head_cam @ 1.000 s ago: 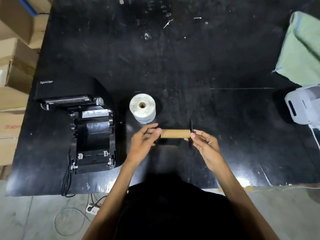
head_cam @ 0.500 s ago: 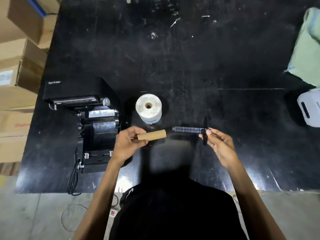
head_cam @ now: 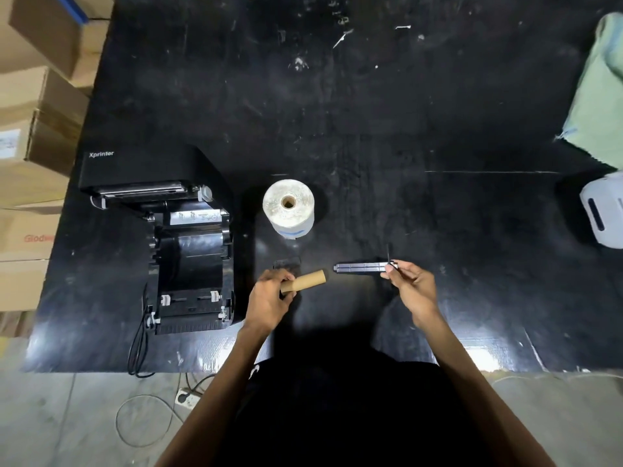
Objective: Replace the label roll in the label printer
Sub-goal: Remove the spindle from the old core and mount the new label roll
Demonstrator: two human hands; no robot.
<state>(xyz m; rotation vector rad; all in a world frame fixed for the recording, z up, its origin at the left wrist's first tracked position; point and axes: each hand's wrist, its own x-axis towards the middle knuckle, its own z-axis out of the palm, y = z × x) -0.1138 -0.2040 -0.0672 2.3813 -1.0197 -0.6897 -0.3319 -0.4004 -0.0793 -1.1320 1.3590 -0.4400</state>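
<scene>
The black label printer stands at the left of the black table, its lid up and its roll bay empty. A full white label roll stands on end just right of it. My left hand grips an empty brown cardboard core, tilted up to the right. My right hand pinches the flanged end of a black spindle, which points left toward the core. A gap separates core and spindle. A small dark piece lies on the table above my left hand.
Cardboard boxes are stacked off the table's left edge. A green cloth and a white device sit at the right edge. The printer's cable hangs over the front edge to a floor socket.
The core was on the spindle a second ago. My hands have pulled apart: the left carried the core off to the left, the right keeps the bare spindle.
</scene>
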